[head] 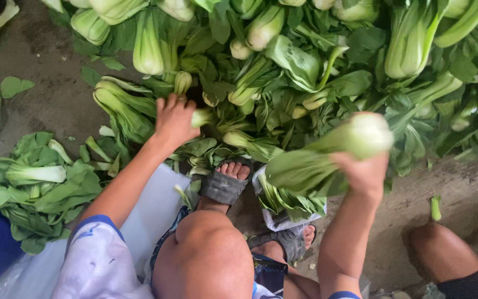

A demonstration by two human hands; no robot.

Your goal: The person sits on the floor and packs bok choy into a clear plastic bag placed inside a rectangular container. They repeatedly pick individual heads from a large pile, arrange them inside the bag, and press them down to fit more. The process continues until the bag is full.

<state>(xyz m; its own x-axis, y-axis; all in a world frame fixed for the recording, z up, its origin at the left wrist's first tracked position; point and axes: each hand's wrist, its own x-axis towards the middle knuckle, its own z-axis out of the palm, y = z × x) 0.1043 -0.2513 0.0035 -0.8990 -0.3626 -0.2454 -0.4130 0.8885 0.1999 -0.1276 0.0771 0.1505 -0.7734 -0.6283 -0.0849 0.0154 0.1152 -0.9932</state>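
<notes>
Two hands are working the greens: your left hand is closing on a bok choy at the pile's eleven o'clock edge, while your right hand is gripping a bok choy head stem-up at three o'clock, leaves hanging clear.

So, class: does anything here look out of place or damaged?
Loose torn leaves lie scattered on the dirty floor, apart from the main bok choy pile. The bok choy in the right hand looks intact.
</notes>
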